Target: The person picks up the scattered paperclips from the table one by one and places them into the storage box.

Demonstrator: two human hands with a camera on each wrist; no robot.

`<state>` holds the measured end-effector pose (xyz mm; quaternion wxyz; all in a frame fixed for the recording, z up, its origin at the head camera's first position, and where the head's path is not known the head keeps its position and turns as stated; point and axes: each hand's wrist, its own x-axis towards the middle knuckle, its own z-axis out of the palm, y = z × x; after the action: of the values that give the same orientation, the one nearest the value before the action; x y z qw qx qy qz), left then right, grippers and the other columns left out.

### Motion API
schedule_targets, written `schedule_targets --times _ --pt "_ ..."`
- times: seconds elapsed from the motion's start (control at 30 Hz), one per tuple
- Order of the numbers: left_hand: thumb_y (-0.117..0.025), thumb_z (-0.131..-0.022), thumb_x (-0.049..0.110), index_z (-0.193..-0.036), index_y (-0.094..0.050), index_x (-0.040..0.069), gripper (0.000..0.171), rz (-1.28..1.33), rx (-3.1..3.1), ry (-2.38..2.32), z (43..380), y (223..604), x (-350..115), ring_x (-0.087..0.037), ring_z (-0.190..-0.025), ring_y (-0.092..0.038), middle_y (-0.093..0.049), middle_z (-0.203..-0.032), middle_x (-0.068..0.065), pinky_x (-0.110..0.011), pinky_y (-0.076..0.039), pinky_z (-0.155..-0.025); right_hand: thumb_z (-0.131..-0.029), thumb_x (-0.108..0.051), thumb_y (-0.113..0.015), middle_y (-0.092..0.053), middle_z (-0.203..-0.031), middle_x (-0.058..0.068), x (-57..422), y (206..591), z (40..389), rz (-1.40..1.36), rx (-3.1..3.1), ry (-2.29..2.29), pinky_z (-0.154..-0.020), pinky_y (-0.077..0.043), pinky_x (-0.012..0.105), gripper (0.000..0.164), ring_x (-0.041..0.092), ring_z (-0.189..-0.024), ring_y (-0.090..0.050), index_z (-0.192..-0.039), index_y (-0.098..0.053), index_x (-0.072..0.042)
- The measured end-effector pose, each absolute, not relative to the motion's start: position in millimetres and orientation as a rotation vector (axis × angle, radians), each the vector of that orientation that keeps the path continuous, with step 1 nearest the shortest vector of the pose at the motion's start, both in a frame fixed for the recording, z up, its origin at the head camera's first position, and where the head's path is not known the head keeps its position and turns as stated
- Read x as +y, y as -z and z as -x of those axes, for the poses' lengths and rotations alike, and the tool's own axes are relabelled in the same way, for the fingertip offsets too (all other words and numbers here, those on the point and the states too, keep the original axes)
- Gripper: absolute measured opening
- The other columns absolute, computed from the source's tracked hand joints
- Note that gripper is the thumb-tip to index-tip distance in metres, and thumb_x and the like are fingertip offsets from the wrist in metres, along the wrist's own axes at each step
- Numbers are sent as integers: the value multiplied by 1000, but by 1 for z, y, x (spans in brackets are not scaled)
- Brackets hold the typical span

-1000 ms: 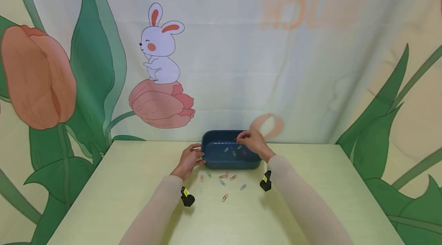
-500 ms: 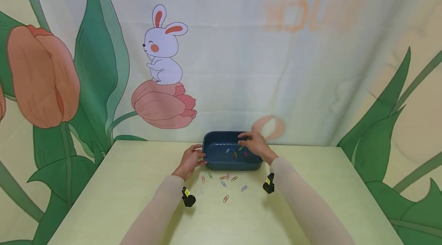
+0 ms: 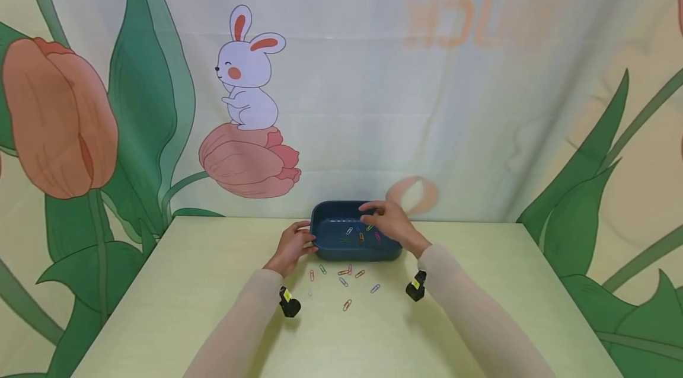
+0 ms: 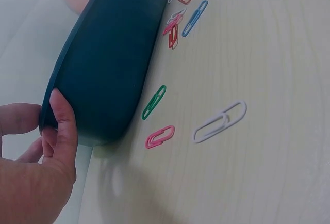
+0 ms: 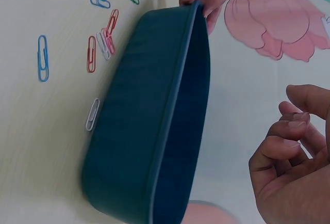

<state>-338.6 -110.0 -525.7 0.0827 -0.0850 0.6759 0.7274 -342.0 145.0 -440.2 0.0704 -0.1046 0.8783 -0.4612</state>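
Low centre: left hand pinches rim of bin; right hand loose, empty above. Best: steady rim, lift clear.

A person's left sleeve and right sleeve are plain, pale beige and long; beside each sleeve's cuff sits a small black wrist camera bearing a yellow patch.

Both arms stretched forward. Left hand pinching with bent fingers. Right hand hovering in the air, thumb parted from loosely curled fingers.
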Motion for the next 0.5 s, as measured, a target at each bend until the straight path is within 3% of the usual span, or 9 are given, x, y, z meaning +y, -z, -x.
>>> schedule_targets --times 0.5 --pt "-51 -94 -1 -143 -42 0 50 219 2014 -2195 336 523 -111 -26 -90 -60 -49 -119 -20 -26 -58 -72 -91 -27 -70 -58 -68 6 158 441 308 444 2658 1425 -54 -39 31 26 18 -53 -44 -117 -68 -25"
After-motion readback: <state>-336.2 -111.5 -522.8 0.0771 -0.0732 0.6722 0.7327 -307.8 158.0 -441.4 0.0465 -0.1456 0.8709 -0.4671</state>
